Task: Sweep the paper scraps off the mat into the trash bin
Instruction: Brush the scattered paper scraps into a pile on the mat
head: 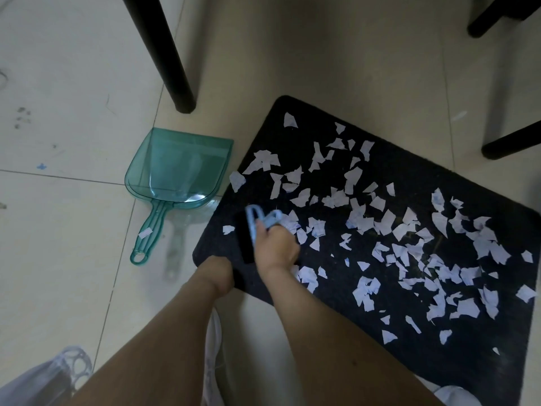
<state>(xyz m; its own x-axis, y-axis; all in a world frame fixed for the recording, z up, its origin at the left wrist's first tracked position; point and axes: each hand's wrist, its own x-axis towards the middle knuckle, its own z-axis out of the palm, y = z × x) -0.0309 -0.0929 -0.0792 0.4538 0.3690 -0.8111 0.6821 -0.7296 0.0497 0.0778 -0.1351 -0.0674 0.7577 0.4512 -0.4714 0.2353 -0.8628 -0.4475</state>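
From the head camera, our only view, we see our right hand (276, 247) wrapped around the pale blue plastic handle of a small hand brush (257, 227), whose dark bristle block sits on the near-left part of the black rectangular textured mat (389, 159) lying on the pale tiled floor (73, 83). Our left hand (218, 273) is at the mat's near-left corner, its fingers curled over the edge as if pinning it down, though we cannot see the fingertips. To do this stroke well, we judge it best to keep the bristles flat and pressed lightly into the pile, dragging in short overlapping passes toward the left edge, where the translucent teal plastic dustpan (175, 171) waits on the floor just beside the mat (its mouth faces away from us, so it would likely need turning). Holding the corner firm should stop the mat sliding. The torn white paper scraps (380, 224) are thin, irregular and faintly blue-marked, scattered thickly over the middle and right of the mat; one lies on the dustpan's handle. They look light enough to flutter, so slow strokes seem wise. No trash bin is visible. Black furniture legs (164, 48) stand beyond.
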